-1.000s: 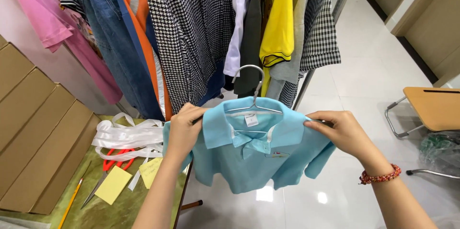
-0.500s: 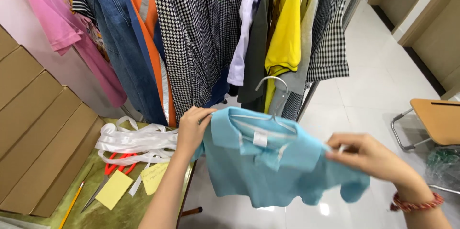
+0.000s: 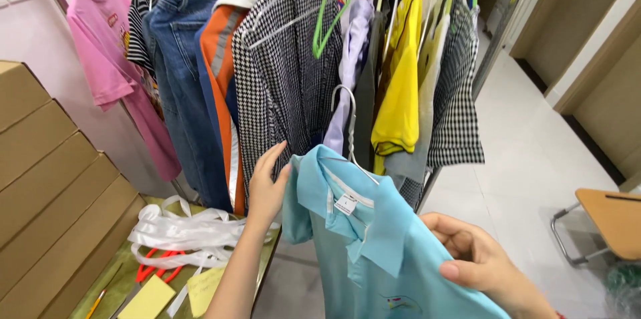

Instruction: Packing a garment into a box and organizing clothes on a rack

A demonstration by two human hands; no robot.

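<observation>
So you've got a packed clothes rack straight ahead, stuffed with hanging stuff: a pink t-shirt at the far left, jeans next to it, an orange and blue jacket, a black-and-white checked shirt, a yellow top and another checked piece on the right. Stacked cardboard boxes sit along your left side.

The light blue polo shirt is on a white wire hanger, held up in front of you just below the hanging clothes, tilted so the collar end is up by your left hand. Your right hand grips the shirt's shoulder, thumb on top and fingers curled round the fabric. Your left hand is open, fingers straight and close together, its palm against the collar edge of the polo and its back just beside the checked shirt.

Down on the green table to your lower left: a bundle of white ribbon, red-handled scissors, yellow sticky notes and a pencil.
</observation>
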